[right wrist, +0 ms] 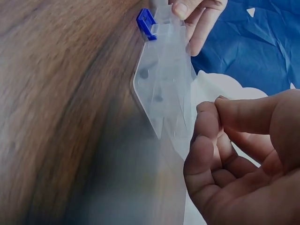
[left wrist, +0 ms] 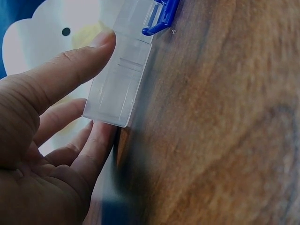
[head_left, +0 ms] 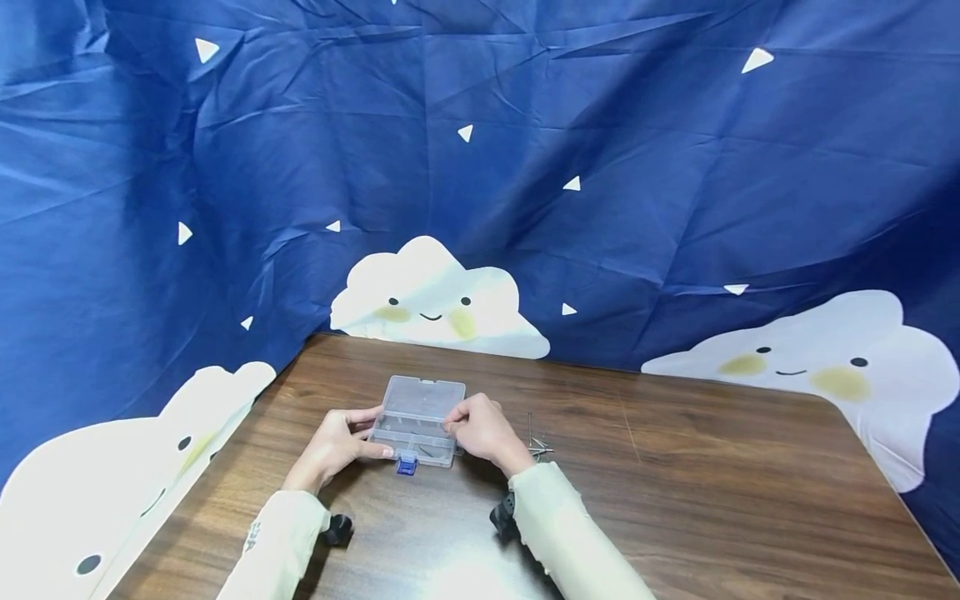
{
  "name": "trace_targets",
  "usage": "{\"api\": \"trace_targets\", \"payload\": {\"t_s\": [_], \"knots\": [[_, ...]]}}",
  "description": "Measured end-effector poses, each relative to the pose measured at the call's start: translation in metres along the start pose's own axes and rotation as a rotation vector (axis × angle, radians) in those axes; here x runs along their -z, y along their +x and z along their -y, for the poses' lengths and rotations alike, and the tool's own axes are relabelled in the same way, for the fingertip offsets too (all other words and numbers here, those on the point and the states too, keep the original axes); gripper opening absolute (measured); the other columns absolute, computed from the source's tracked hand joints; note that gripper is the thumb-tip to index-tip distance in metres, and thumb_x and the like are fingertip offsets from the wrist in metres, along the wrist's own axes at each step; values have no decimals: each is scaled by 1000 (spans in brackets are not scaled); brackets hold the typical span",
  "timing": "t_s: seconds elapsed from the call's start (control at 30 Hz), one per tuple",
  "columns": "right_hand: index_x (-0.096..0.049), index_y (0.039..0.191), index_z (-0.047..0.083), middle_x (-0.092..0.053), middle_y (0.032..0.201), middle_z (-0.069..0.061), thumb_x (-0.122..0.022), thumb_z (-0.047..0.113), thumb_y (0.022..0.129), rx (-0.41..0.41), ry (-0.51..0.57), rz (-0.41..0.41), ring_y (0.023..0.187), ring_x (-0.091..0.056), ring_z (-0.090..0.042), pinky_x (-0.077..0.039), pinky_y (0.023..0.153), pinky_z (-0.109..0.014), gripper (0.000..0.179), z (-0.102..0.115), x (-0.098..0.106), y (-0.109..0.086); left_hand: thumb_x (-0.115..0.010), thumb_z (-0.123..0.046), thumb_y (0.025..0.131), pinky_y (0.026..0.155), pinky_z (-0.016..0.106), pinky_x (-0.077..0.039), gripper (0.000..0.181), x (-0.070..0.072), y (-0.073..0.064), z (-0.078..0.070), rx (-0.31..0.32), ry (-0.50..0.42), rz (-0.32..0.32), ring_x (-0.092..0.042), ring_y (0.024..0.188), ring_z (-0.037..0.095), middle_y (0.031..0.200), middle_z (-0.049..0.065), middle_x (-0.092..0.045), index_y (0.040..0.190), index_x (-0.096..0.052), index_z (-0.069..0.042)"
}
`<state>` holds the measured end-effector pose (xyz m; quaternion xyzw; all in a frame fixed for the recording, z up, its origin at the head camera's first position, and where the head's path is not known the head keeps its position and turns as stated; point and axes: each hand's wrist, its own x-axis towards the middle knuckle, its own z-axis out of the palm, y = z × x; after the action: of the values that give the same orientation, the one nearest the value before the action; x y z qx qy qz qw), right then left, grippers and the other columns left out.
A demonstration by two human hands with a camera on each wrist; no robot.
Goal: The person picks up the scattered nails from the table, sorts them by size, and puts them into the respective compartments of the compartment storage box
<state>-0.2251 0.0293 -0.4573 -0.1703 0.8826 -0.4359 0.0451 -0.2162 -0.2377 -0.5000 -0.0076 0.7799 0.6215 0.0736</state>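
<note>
A clear plastic compartment box [head_left: 426, 400] lies on the table with its lid raised at the back. Its blue latch [head_left: 407, 466] hangs at the front. My left hand [head_left: 335, 443] grips the box's left end, thumb along the front and fingers at the side and underneath. Over the right part of the box is my right hand [head_left: 483, 427], fingers curled, with thumb and forefinger tips together. Anything tiny between those tips is hidden. Small dark pieces [right wrist: 144, 73] show through the box wall in the right wrist view.
A small pile of thin metal nails or screws [head_left: 540, 451] lies on the wooden table [head_left: 712, 483], just right of my right hand. A blue cloth [head_left: 600, 100] with white clouds hangs behind the table and along its left side.
</note>
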Motion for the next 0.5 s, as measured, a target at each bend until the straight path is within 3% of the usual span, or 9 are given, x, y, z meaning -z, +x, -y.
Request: {"api": "trace_targets", "payload": {"t_s": [0.17,0.5], "knots": [[-79,90,2,-70,73,3,-68,2,89,-20,68,7,63,-65,-10,-55,67,-30,11,-6,11,-5,-91,6,64,93,33,-54,82,1,-1,0,0,-2,3,-54,126,39,144,23,-51,138,-55,8],[-77,93,-2,-71,74,-2,-66,-1,89,-91,140,13,66,-67,-19,-49,56,-25,12,-21,35,-19,-92,6,64,91,32,-54,82,2,-1,1,9,-1,-6,-54,126,39,144,23,-51,137,-56,7]]}}
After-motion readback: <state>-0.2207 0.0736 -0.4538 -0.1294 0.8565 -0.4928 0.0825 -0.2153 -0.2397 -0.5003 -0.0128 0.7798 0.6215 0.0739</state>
